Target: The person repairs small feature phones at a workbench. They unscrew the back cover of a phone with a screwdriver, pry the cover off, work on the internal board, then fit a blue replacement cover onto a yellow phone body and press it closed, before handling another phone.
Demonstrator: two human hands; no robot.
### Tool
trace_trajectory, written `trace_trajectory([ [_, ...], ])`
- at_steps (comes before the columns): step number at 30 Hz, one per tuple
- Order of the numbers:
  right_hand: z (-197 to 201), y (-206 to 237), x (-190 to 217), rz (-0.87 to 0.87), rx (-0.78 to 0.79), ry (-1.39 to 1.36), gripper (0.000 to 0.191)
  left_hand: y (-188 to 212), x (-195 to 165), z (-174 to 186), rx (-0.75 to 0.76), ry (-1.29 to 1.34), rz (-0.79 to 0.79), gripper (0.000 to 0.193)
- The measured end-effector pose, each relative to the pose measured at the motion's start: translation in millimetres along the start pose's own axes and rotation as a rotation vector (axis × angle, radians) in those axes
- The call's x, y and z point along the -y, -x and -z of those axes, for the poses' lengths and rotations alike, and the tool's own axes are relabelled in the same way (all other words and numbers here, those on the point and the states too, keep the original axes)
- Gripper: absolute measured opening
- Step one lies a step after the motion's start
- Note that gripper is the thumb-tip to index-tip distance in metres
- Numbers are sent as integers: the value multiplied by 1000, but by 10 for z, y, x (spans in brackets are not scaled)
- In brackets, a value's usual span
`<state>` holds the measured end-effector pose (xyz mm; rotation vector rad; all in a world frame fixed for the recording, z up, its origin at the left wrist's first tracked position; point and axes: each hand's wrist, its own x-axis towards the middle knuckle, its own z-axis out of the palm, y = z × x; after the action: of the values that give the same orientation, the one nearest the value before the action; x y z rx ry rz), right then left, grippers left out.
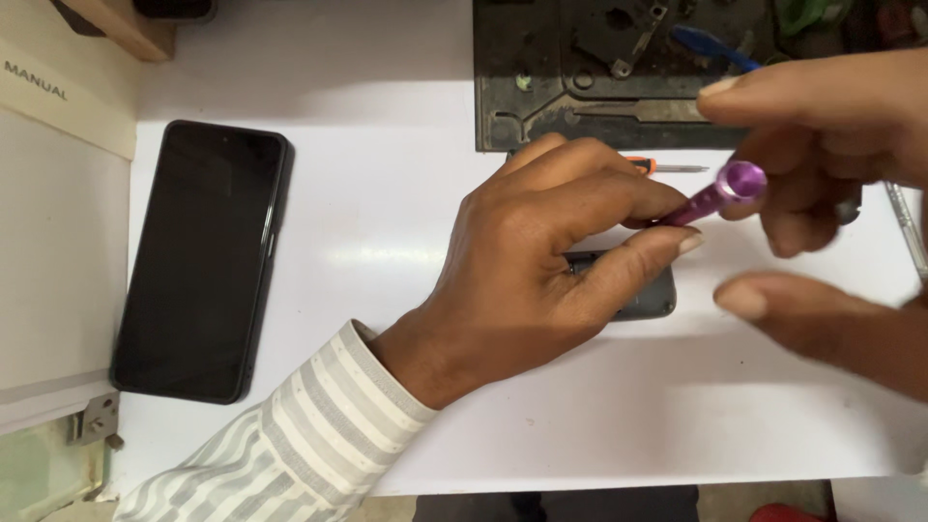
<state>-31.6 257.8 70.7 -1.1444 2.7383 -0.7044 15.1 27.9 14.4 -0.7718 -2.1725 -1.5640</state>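
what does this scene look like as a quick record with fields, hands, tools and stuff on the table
left hand: left hand rests on a small dark device, fingertips on the purple screwdriver
right hand: right hand pinches the purple screwdriver's cap end
surface: white table
left of the hands: black phone, screen dark, lying flat
behind: dark metal plate; orange-handled screwdriver; blue-handled tool

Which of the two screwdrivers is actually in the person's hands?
The purple screwdriver, pinched between both hands. The orange-collared one lies untouched on the white table behind the left hand.
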Motion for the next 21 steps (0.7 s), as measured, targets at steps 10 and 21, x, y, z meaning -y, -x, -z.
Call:
trace_trajectory([
  [10, 195, -217, 323, 13, 87, 173, 19, 27, -2, 182, 273, -467, -16, 50],
  [21, 312, -478, 415, -143, 197, 256, 19, 4, -13, 282, 228, -340, 152, 16],
])
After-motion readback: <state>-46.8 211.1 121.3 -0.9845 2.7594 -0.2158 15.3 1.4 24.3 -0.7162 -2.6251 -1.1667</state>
